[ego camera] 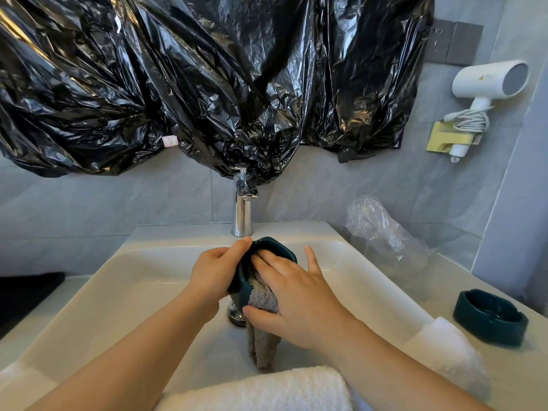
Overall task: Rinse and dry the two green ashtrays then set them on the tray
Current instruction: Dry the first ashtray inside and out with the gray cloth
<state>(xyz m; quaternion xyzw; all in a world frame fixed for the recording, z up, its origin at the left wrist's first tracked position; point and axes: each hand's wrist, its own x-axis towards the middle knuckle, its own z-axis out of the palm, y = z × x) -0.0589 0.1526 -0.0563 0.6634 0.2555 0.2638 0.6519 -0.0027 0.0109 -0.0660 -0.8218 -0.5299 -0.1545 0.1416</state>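
My left hand (215, 272) grips a dark green ashtray (268, 247), tilted on its side above the white sink basin (133, 280). My right hand (296, 295) presses a grey cloth (262, 336) into the ashtray's hollow, fingers inside and thumb pinching the cloth below. The cloth's end hangs down toward the drain (235, 315). A second dark green ashtray (490, 317) stands upright on the counter at the right, apart from both hands.
A chrome faucet (243, 212) stands behind the basin. White towels (267, 390) lie over the front rim and the right edge (450, 345). A clear plastic bag (385, 232) lies at the back right. A dark object (26, 292) sits at left. Black plastic sheeting (207, 78) covers the wall above; a hairdryer (486, 84) hangs at right.
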